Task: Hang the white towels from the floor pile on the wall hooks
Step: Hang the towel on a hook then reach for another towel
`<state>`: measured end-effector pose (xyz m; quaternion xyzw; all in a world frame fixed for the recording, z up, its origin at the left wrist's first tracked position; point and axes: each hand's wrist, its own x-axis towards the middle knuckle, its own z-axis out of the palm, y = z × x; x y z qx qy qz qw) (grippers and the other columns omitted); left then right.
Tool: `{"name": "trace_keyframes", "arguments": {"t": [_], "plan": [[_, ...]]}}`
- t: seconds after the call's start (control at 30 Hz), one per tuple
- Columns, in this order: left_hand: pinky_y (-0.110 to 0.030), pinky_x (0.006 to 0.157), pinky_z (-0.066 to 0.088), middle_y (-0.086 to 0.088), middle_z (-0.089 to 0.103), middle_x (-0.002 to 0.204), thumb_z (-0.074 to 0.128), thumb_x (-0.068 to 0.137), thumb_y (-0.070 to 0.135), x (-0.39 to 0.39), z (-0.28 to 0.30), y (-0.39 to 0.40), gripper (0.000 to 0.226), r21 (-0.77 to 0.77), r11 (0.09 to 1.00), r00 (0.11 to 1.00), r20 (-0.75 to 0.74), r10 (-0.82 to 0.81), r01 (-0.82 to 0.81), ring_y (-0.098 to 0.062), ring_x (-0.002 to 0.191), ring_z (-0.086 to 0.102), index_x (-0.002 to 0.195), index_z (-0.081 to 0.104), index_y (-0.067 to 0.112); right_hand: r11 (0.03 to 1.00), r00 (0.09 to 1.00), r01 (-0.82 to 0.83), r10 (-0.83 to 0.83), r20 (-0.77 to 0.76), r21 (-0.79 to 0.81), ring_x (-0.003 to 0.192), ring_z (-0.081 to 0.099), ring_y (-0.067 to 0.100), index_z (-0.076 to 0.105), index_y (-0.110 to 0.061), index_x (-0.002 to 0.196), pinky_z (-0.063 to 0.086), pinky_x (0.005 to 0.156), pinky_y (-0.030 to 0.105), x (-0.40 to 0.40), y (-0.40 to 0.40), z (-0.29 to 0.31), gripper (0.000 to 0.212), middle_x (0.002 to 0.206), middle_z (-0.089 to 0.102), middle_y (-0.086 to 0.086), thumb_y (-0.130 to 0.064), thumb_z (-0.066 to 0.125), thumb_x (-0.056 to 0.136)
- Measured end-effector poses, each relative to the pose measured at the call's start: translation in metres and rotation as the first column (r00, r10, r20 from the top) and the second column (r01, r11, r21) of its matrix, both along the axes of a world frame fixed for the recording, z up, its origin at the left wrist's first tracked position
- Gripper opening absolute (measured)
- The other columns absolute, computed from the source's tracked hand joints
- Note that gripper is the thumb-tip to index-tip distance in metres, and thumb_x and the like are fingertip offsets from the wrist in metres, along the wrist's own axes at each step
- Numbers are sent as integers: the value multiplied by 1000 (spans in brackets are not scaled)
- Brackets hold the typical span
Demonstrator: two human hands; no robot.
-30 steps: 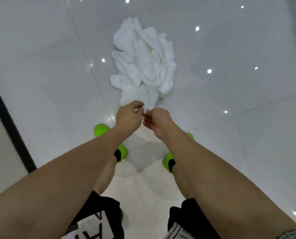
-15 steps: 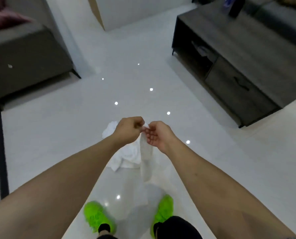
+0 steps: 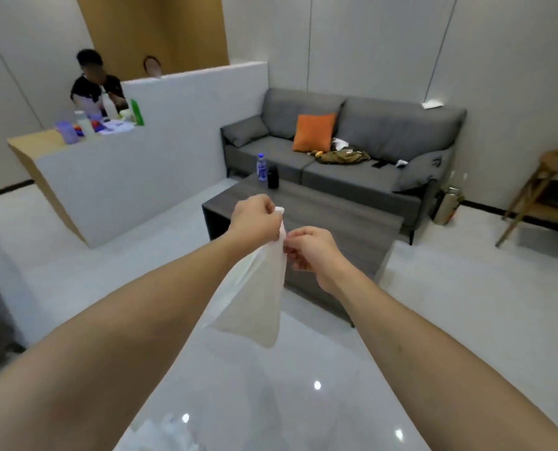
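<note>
At the bottom edge, a white towel pile (image 3: pixel 163 434) lies on the glossy floor (image 3: pixel 401 320), cut off by the frame and blurred, so the number of towels in it cannot be told. Two bare forearms reach forward from the lower corners. One white towel (image 3: pixel 258 294) hangs in the air between them, well above the floor, its lower corner drooping free. The left hand (image 3: pixel 255 219) is raised highest, fingers curled and pinching the towel's top corner, a bit of cloth poking out above the knuckles. The right hand (image 3: pixel 313 252) sits just lower and beside it, fingers curled at the towel's edge; its fingertips are turned away, so the exact pinch is hard to make out.

Beyond the hands stands one dark coffee table (image 3: pixel 336 219), with one water bottle (image 3: pixel 262 167) and one dark cup (image 3: pixel 273 178) near its far end. Behind it is one grey sofa (image 3: pixel 368 151) carrying one orange cushion (image 3: pixel 313 132) and some blurred clutter. To the left, a white counter (image 3: pixel 134 164) holds several bottles too blurred to count, with two people behind it, one mostly hidden
</note>
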<state>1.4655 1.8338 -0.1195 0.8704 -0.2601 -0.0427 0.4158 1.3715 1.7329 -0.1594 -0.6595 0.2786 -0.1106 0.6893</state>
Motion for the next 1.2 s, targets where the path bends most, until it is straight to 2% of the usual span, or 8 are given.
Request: {"name": "trace_keyframes", "arguments": {"t": [0.17, 0.4, 0.6, 0.73, 0.87, 1.0, 1.1, 1.2], "plan": [[-36, 74, 55, 3, 68, 78, 59, 88, 31, -8, 34, -122, 9, -30, 990, 987, 84, -136, 139, -15, 81, 64, 81, 60, 25, 957, 980, 187, -168, 102, -220, 90, 64, 15, 60, -29, 97, 56, 74, 33, -16, -86, 22, 25, 99, 66, -4, -26, 78, 81], [-41, 84, 53, 0, 69, 87, 53, 89, 39, -7, 43, -300, 17, -75, 946, 941, 153, -302, 316, -21, 91, 61, 81, 60, 25, 603, 843, 440, -532, 75, -665, 80, 59, 15, 55, -29, 82, 36, 55, 27, -13, -251, 33, 19, 80, 61, -10, -44, 55, 93], [-43, 82, 56, 2, 67, 85, 55, 92, 37, 8, 59, -447, 16, -186, 871, 891, 76, -448, 454, -17, 86, 65, 85, 60, 23, 417, 716, 451, -697, 40, -789, 77, 59, 18, 53, -25, 93, 55, 68, 39, 9, -397, 54, 15, 82, 60, -4, -39, 59, 91], [-45, 83, 57, -4, 70, 88, 55, 92, 33, 22, 72, -524, 18, -283, 819, 855, 3, -519, 499, -24, 88, 69, 85, 59, 18, 266, 596, 433, -801, 53, -861, 61, 51, 10, 48, -25, 88, 42, 48, 26, 22, -477, 62, 20, 72, 52, -6, -31, 67, 89], [-43, 80, 58, 0, 70, 76, 54, 93, 29, 38, 78, -585, 14, -365, 827, 891, 16, -454, 428, -20, 82, 69, 83, 58, 20, 337, 524, 388, -847, -96, -858, 67, 51, 13, 48, -24, 87, 40, 54, 26, 16, -545, 51, 24, 73, 47, -6, -22, 72, 85], [-37, 79, 51, -5, 67, 96, 51, 96, 31, 81, 84, -638, 16, -394, 906, 981, -42, -188, 157, -21, 91, 61, 97, 60, 18, 401, 481, 370, -855, -196, -838, 66, 51, 14, 58, -20, 86, 43, 55, 28, 4, -614, 33, 10, 70, 47, -4, -15, 67, 87], [-36, 79, 47, -5, 62, 103, 53, 96, 31, 103, 80, -671, 15, -252, 961, 993, 61, -103, 115, -24, 92, 57, 106, 57, 20, 473, 594, 408, -787, -166, -781, 76, 58, 22, 65, -12, 100, 52, 61, 34, 17, -664, 37, 14, 80, 56, 2, -7, 60, 88], [-39, 86, 53, -1, 61, 112, 69, 82, 16, 102, 75, -707, 41, -57, 925, 923, 106, -369, 376, -23, 101, 58, 119, 54, 24, 528, 780, 394, -625, -29, -752, 90, 63, 30, 67, -15, 100, 57, 79, 44, 52, -703, 61, 23, 96, 67, 8, -5, 51, 86]]}}
